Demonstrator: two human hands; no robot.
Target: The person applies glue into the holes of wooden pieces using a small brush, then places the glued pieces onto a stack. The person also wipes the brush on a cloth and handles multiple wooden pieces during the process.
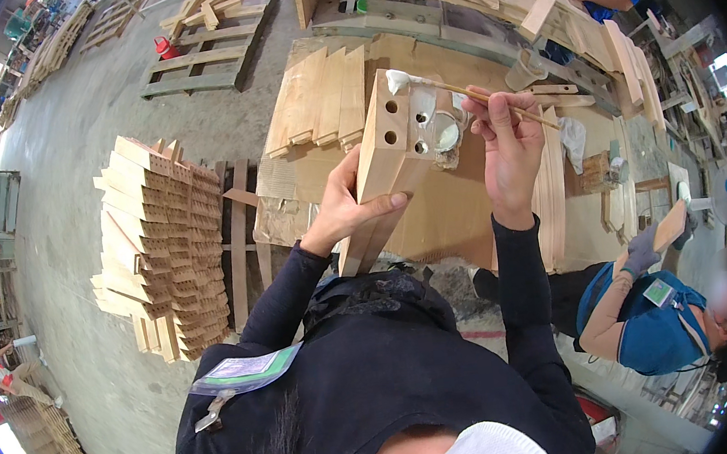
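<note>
Right hand (510, 145): thumb and fingers pinching a thin stick (538, 121), far tip at the white paste (399, 80) on the drilled end. Left hand (348, 206): wrapped round the wooden bars (386, 176), thumb across the upper face, fingers at left. Looks like two bars side by side, drilled ends far, near ends by the torso. Likely stiff, some heft, hard to break; bare wood should grip well, pasted spots probably slick. Best hold: mid-length, round both sides, clear of holes and paste. Small cup (446, 136) of white stuff just right of the drilled end. Beneath, brown surface (443, 227); pale boards (323, 98) far left on it. Farther left, tall stack of drilled pieces (162, 248). Near right, gloved co-worker (656, 311) holding a wooden piece (671, 226).
</note>
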